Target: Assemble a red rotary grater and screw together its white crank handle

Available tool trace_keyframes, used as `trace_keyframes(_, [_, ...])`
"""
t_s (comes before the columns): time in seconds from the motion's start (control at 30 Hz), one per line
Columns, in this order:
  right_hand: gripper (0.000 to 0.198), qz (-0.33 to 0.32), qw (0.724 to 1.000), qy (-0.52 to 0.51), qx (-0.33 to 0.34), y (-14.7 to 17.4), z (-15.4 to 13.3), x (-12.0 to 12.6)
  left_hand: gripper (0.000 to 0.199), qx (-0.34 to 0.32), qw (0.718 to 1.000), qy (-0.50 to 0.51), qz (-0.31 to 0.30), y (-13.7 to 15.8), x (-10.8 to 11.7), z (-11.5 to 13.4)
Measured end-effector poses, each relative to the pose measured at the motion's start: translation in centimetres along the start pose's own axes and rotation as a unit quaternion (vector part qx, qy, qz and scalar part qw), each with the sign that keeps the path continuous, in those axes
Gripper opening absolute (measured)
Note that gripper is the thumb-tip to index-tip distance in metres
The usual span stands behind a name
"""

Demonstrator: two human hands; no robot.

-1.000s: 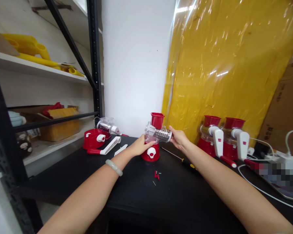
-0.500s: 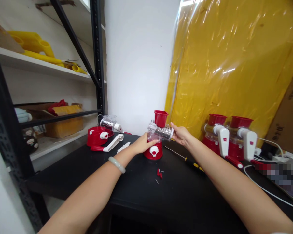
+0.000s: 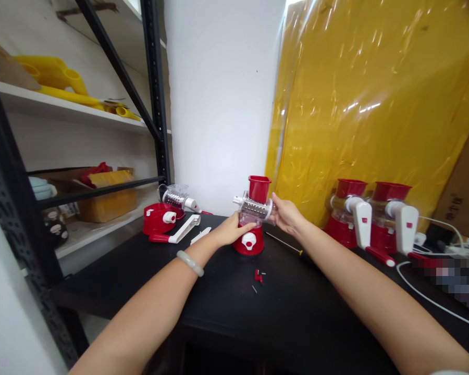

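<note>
A rotary drum grater (image 3: 249,244) with a red base, clear housing and red hopper stands upright on the black table. My left hand (image 3: 234,230) is wrapped round its neck, just below the housing, thumb across the front. At the housing's right end, my right hand (image 3: 285,214) grips the white rim of the metal grating drum (image 3: 257,208), which lies sideways under the hopper. Some of the right fingers are hidden behind the rim. In front of the base lie a small red part (image 3: 258,276) and several small screws (image 3: 254,289).
A screwdriver (image 3: 285,244) lies right of the grater, its handle mostly behind my right forearm. Left are another grater (image 3: 158,219) and a loose white crank handle (image 3: 185,229). Two graters with cranks (image 3: 362,224) stand right, near a white cable (image 3: 426,297). A shelf rack (image 3: 156,104) rises left.
My right hand and the drum have moved left relative to the base, deeper into the housing. My left hand keeps its hold. The whole view has shifted slightly.
</note>
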State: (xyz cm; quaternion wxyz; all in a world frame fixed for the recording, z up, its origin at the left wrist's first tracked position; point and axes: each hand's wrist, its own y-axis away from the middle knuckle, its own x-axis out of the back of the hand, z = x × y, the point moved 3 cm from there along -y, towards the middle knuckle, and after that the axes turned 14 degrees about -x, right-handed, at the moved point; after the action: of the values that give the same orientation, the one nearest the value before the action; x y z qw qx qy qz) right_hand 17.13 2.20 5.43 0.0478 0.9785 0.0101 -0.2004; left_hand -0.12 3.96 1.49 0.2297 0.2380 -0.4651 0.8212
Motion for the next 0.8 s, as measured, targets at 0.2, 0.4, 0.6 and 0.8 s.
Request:
trace_keyframes(0.2, [0.019, -0.108, 0.989, 0.084, 0.055, 0.5, 0.8, 1.1, 0.055, -0.006, 1.000, 0.007, -0.003, 0.0, 0.0, -0.1])
trace_keyframes(0.4, [0.038, -0.135, 0.951, 0.255, 0.110, 0.4, 1.4, 2.8, 0.060, -0.003, 1.000, 0.016, -0.005, 0.1, -0.1, -0.4])
trace_keyframes(0.6, [0.039, -0.151, 0.975, 0.143, 0.078, 0.1, 1.3, 2.8, 0.092, 0.063, 0.987, -0.092, -0.116, 0.5, 3.8, -1.9])
trace_keyframes(0.8, [0.035, -0.196, 0.977, 0.067, 0.042, 1.0, 1.1, 2.2, 0.059, 0.284, 0.882, -0.337, -0.168, 2.1, 9.7, -4.6])
